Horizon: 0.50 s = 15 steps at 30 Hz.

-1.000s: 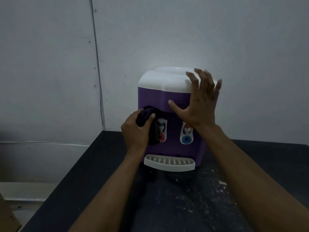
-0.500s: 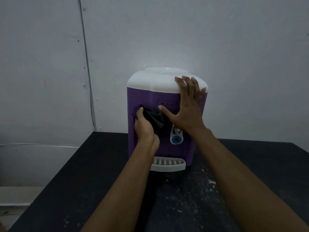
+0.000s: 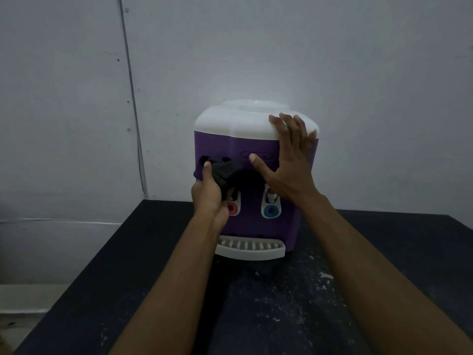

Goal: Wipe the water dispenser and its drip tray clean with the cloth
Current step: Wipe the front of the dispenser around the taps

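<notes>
1. On the dark, white-flecked table (image 3: 384, 265), against the grey wall (image 3: 332, 60), we see the purple water dispenser (image 3: 258, 221) with its white top.
2. Our right hand (image 3: 289, 165) lies flat and spread on its upper right front, holding nothing.
3. Our left hand (image 3: 208, 196) is closed around the black cloth (image 3: 227, 172), pressed to the upper left front.
4. At its foot, we see the white drip tray (image 3: 252, 248).
</notes>
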Motion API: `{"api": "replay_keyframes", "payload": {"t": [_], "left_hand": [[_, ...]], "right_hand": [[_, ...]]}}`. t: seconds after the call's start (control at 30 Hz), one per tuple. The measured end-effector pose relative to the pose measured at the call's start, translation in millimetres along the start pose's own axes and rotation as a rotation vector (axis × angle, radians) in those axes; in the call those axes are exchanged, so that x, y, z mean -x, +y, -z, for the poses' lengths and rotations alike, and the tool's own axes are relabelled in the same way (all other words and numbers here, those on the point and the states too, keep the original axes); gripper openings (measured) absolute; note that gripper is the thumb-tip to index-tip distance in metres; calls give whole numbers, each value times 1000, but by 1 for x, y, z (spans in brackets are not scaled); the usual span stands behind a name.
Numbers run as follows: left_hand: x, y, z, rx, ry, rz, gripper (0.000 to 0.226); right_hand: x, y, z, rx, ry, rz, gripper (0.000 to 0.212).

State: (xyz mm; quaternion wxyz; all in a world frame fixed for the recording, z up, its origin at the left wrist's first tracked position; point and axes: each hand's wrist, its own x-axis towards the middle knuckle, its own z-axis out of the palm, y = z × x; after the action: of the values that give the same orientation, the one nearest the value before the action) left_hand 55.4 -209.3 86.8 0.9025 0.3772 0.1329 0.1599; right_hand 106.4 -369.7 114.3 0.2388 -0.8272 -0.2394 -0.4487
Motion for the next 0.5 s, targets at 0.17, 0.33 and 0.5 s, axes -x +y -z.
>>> {"api": "replay_keyframes", "payload": {"t": [0.17,0.33,0.5], "left_hand": [[7,-4,-6,110,160,4,36],[8,-12,-18,145,274,-40,41],[3,-13,-19,-5,154,-27,24]], "right_hand": [[0,-2,1,6,2,-4,87],[1,-1,0,8,0,-3,90],[-1,-5,-9,17,45,-21,96]]}}
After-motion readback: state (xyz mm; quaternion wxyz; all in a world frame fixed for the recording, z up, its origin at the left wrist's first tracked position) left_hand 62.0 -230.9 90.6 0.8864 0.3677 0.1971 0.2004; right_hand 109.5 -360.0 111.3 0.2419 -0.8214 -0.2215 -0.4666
